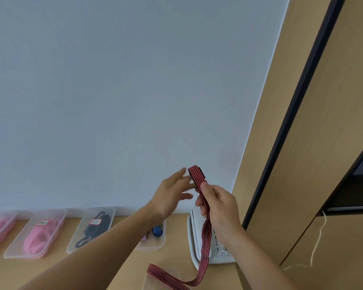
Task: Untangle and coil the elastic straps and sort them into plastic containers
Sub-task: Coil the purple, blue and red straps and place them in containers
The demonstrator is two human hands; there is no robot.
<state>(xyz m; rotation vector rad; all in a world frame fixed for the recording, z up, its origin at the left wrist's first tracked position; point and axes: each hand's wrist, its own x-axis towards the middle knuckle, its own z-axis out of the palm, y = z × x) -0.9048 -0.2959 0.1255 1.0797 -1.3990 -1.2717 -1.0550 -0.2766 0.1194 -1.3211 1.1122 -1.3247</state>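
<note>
Striped strap (205,237), red and black: up in the air over the right end of the worktop (176,254), in front of the phone (222,257). My right hand (220,206) pinches it just below the top end, thumb on top and fingers curled round. I hold it high so the length hangs straight and any twist drops out, I reckon. The tail runs down to the near edge of the worktop and out of frame, so I can't see how much is left or whether it's knotted.

My left hand (172,195) is open with fingers spread, right beside the top end. Probably set to take it and start the coil. Can't tell whether the fingertips touch it.

Containers sit in a row along the back edge against the wall (113,101), within reach for sorting:
- leftmost container (0,214): pink inside, cut off by the frame
- pink-strap container (57,212): label unreadable
- black-strap container (86,214): label unreadable
- fourth container (151,248): mostly behind my left forearm, with a blue striped coil showing

No red-strap container in view.
</note>
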